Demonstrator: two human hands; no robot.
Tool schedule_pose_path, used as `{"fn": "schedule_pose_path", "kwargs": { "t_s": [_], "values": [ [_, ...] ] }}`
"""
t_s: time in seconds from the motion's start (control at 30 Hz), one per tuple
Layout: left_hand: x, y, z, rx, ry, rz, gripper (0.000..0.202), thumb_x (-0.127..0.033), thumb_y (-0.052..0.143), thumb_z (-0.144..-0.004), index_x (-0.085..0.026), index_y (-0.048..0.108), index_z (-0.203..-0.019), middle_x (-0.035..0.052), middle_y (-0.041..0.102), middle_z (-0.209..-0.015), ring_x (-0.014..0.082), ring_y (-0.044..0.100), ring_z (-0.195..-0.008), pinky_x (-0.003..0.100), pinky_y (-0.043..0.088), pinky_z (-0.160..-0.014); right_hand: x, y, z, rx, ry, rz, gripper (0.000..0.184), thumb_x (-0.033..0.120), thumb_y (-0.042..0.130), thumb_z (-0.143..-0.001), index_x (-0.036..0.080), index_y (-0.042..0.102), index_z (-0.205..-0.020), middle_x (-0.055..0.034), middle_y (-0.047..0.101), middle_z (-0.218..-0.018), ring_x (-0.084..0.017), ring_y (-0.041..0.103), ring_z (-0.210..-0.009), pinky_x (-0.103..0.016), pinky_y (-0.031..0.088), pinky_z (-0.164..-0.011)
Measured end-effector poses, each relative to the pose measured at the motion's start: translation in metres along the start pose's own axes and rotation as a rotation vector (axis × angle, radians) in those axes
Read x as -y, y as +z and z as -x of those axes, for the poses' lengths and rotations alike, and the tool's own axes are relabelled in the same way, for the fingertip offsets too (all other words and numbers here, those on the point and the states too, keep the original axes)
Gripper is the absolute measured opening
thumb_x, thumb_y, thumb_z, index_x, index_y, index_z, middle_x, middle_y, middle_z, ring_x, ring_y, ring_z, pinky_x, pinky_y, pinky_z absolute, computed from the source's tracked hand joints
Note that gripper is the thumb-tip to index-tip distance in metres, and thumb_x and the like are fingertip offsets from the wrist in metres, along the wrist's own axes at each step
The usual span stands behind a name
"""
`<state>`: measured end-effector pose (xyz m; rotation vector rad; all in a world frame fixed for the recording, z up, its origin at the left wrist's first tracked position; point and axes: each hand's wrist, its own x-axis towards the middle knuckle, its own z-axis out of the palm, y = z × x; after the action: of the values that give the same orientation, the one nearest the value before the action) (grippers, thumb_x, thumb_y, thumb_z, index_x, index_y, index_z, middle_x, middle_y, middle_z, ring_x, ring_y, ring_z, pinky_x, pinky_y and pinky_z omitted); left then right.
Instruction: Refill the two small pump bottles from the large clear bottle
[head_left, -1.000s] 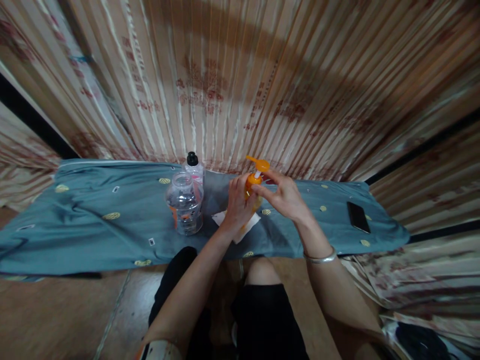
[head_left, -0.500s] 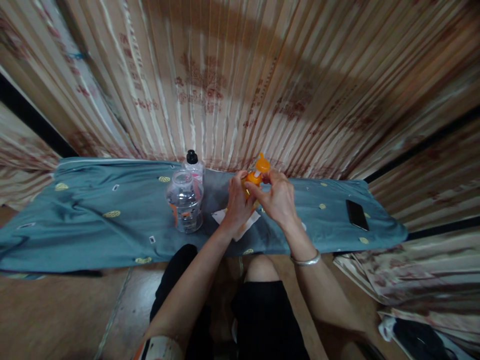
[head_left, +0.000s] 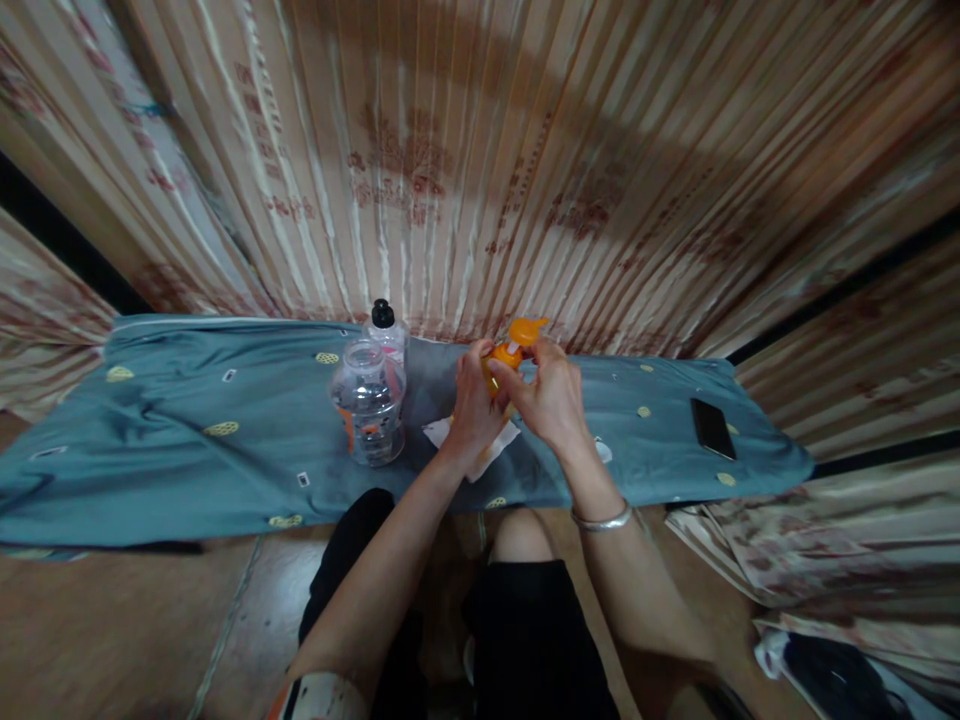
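Observation:
Wrapped around a yellow-orange pump bottle (head_left: 492,376) is my left hand (head_left: 472,402), which hides most of its body. My right hand (head_left: 553,395), with a silver bangle at its wrist, closes its fingers on the bottle's orange pump top (head_left: 510,355). The orange pump head (head_left: 525,331) sticks up above both hands, its spout pointing right. Beneath my hands a white paper tissue (head_left: 491,458) lies on the cloth, partly covered by my left hand.
A clear, wide plastic bottle without a cap (head_left: 367,415) stands left of my hands. Behind it is a clear bottle with a black cap (head_left: 383,317). A dark phone (head_left: 712,428) lies at right on the blue-green patterned cloth (head_left: 187,470). A curtain (head_left: 450,200) hangs behind.
The pump head has turned, so its spout has swung from pointing up and away to pointing right. My right hand has shifted slightly left; my left hand stays around the bottle.

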<state>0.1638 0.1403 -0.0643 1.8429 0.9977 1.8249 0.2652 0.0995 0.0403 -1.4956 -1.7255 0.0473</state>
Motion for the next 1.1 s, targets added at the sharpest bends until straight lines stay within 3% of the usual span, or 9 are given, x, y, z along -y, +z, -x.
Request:
{"fn": "schedule_pose_path", "kwargs": {
  "t_s": [0.27, 0.57, 0.77, 0.9, 1.1],
  "values": [
    [-0.001, 0.003, 0.0, -0.043, 0.039, -0.033, 0.061, -0.068, 0.051, -0.102, -0.026, 0.043, -0.147, 0.0152, 0.063, -0.133, 0.0303, 0.063, -0.126, 0.05, 0.053, -0.108, -0.008, -0.01, -0.005, 0.205, -0.069, -0.212, 0.034, 0.052, 0.07, -0.093, 0.023, 0.074, -0.111, -0.0089, 0.08, -0.11, -0.029, 0.073, -0.108, -0.043, 0.055, -0.099],
    [0.0, 0.004, -0.001, -0.078, 0.075, -0.024, 0.057, -0.061, 0.052, -0.105, -0.026, 0.044, -0.15, 0.0135, 0.063, -0.129, 0.0292, 0.064, -0.119, 0.048, 0.056, -0.101, 0.001, 0.009, 0.005, -0.034, 0.048, -0.029, 0.033, 0.052, 0.075, -0.089, 0.023, 0.072, -0.103, -0.0108, 0.079, -0.103, -0.031, 0.072, -0.101, -0.044, 0.056, -0.093],
    [-0.001, 0.003, 0.0, -0.058, 0.062, -0.01, 0.055, -0.058, 0.056, -0.104, -0.027, 0.046, -0.148, 0.0137, 0.062, -0.132, 0.0293, 0.063, -0.122, 0.048, 0.055, -0.104, -0.001, 0.006, 0.006, -0.133, 0.044, 0.034, 0.042, 0.056, 0.084, -0.081, 0.022, 0.071, -0.103, -0.0117, 0.078, -0.104, -0.033, 0.071, -0.104, -0.047, 0.057, -0.094],
    [-0.002, 0.001, 0.0, -0.033, 0.045, -0.02, 0.056, -0.057, 0.057, -0.103, -0.026, 0.045, -0.148, 0.0145, 0.063, -0.131, 0.0299, 0.063, -0.122, 0.049, 0.054, -0.105, 0.0, 0.005, 0.002, -0.105, 0.044, 0.064, 0.035, 0.056, 0.084, -0.081, 0.024, 0.071, -0.092, -0.01, 0.077, -0.097, -0.033, 0.07, -0.1, -0.047, 0.056, -0.092],
    [-0.005, -0.004, 0.0, 0.017, -0.001, -0.046, 0.058, -0.052, 0.066, -0.098, -0.025, 0.046, -0.145, 0.0155, 0.063, -0.134, 0.0318, 0.063, -0.125, 0.052, 0.053, -0.108, 0.002, 0.004, 0.0, -0.004, 0.05, -0.003, 0.032, 0.052, 0.078, -0.087, 0.022, 0.075, -0.099, -0.0127, 0.078, -0.104, -0.034, 0.069, -0.107, -0.047, 0.056, -0.095]
  ]
}}
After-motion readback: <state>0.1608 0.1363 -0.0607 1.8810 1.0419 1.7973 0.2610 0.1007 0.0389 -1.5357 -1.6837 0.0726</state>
